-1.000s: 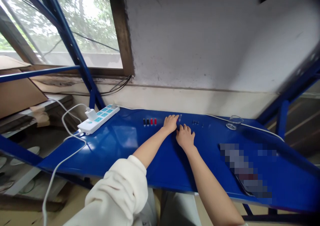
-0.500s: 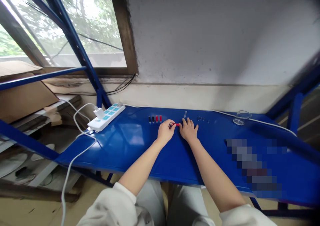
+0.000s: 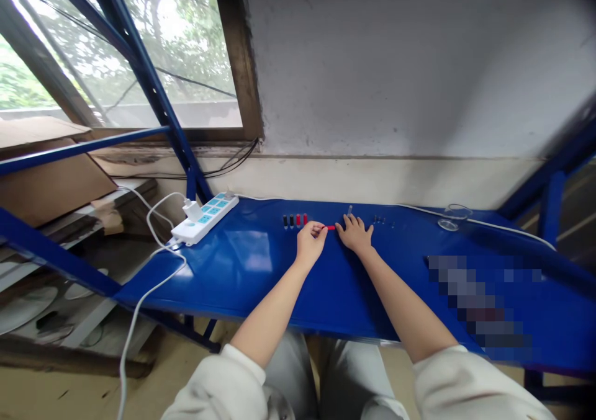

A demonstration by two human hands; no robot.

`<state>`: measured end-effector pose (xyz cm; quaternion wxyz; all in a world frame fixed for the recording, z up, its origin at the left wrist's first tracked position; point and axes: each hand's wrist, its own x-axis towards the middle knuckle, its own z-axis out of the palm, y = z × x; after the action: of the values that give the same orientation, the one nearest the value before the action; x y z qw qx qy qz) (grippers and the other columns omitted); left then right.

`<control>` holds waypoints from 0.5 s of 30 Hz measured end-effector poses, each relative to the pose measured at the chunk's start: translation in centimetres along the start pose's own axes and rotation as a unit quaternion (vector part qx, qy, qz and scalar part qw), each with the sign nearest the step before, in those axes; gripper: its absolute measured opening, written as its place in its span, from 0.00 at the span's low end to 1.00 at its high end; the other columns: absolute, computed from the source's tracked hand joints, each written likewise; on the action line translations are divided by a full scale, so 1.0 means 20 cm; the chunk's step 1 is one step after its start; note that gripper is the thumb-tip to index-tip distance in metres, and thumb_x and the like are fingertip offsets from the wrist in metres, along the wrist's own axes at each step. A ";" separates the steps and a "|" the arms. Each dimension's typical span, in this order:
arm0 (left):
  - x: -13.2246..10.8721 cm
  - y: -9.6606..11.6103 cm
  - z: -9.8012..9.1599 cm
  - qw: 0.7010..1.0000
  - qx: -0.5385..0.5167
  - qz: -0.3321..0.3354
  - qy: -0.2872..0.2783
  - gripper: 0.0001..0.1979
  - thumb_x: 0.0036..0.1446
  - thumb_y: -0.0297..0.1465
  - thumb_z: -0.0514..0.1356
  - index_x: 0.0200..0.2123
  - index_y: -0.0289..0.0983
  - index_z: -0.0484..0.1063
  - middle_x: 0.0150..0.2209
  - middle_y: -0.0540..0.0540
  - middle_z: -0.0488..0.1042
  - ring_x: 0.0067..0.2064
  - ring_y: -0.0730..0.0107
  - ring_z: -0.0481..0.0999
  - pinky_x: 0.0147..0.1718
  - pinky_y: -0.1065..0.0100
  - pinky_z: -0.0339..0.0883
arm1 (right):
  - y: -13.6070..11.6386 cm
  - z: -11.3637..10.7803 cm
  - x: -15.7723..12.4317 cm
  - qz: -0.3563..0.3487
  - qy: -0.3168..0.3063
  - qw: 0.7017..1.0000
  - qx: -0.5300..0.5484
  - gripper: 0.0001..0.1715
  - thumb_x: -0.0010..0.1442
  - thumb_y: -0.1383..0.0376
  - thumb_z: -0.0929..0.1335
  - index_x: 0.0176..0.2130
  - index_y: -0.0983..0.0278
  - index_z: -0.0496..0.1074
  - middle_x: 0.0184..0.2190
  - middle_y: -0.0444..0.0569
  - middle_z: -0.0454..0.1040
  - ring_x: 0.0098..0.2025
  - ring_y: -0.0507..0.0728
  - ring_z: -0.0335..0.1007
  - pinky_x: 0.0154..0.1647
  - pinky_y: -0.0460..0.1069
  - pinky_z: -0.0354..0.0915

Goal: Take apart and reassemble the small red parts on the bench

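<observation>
My left hand [image 3: 310,242] rests on the blue metal table [image 3: 261,271] with its fingertips pinched on a small red piece [image 3: 329,227]. My right hand [image 3: 356,234] lies just right of that piece, fingers spread flat on the table. To the left of my left hand stands a short row of small black and red pieces [image 3: 295,221]. A small clear piece [image 3: 349,210] stands just beyond my right hand, and a few tiny dark pieces [image 3: 382,221] lie to its right.
A white power strip [image 3: 205,218] with a plugged-in charger and white cable lies at the table's back left. A clear glass dish [image 3: 452,216] sits at the back right, and a blurred flat object [image 3: 479,299] lies near the front right. Blue shelf struts frame both sides.
My left hand drew back from the far row and now pinches a red piece. My right hand shifted slightly right and spread flat. The view moved a little.
</observation>
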<state>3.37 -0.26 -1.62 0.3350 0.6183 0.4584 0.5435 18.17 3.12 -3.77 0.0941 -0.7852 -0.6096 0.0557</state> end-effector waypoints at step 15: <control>0.02 -0.04 0.01 0.996 -0.076 -0.040 0.014 0.08 0.47 0.30 0.59 0.32 0.33 0.69 0.27 0.46 0.72 0.27 0.75 0.70 0.28 0.71 0.67 | -0.01 -0.13 -0.17 -0.115 0.250 0.895 0.352 0.15 0.60 0.59 0.56 0.39 0.65 0.62 0.30 0.50 0.69 0.31 0.54 0.64 0.34 0.48 0.59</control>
<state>3.33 0.39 -2.29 0.3958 0.5647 0.4449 0.5714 17.61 -0.29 -1.27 0.5194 -0.6131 -0.5925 0.0571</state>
